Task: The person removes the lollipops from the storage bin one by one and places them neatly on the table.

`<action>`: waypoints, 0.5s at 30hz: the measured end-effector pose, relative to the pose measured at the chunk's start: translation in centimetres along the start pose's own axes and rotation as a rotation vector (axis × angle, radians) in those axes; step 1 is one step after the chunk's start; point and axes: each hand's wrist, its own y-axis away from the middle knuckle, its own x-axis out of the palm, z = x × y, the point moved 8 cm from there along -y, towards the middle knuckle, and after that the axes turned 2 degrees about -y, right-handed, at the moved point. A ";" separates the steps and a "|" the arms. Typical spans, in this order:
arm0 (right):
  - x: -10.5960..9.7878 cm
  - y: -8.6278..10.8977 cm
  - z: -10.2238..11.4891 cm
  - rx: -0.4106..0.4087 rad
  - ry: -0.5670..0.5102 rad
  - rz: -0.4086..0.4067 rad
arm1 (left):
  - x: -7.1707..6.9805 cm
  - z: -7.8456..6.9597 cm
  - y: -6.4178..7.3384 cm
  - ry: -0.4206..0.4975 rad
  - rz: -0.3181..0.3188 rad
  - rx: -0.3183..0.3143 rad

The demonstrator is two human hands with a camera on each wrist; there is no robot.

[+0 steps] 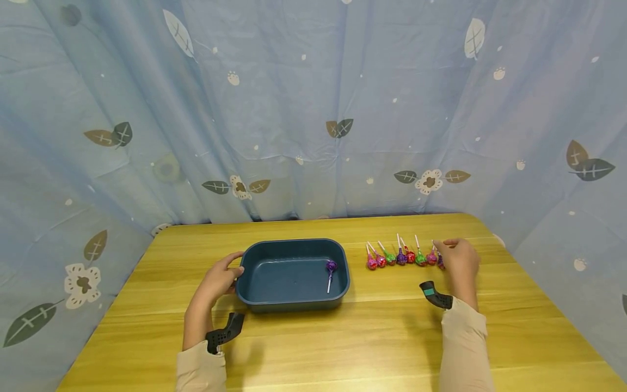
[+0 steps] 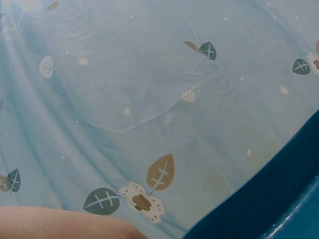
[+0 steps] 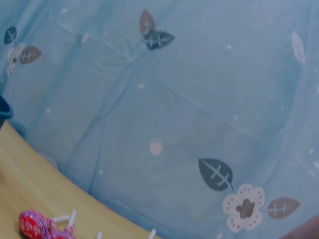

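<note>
A dark blue plastic bin (image 1: 294, 306) stands at the middle left of the table. Thumb and fingers of my left hand (image 1: 215, 282) hold its left end at the rim. Inside the bin, toward the right, lies one purple lollipop (image 1: 331, 266). To the right of the bin, several wrapped lollipops (image 1: 390, 259) in pink, green, purple and red form a row, sticks pointing away. My right hand (image 1: 459, 261) is at the row's right end, its fingertips pinching the stick of a purple lollipop (image 1: 441, 263), partly hidden by the hand. In the right wrist view, a pink lollipop (image 3: 33, 225) shows at the lower left.
The wooden table (image 1: 313, 348) reaches back to a blue curtain (image 1: 294, 109) printed with leaves and flowers. Black wrist mounts (image 1: 225, 331) sit on both forearms. The bin's wall (image 2: 259, 194) fills the lower right of the left wrist view.
</note>
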 end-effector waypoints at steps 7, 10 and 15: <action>0.4 0.5 2.4 -0.059 -0.035 0.036 | -0.2 0.3 -0.1 -0.007 -0.022 -0.019; 0.7 0.8 3.4 -0.084 -0.051 0.066 | -0.2 0.3 -0.1 -0.008 -0.018 -0.012; 1.7 1.3 5.0 -0.139 -0.077 0.146 | 0.0 0.2 -0.1 0.011 -0.011 0.000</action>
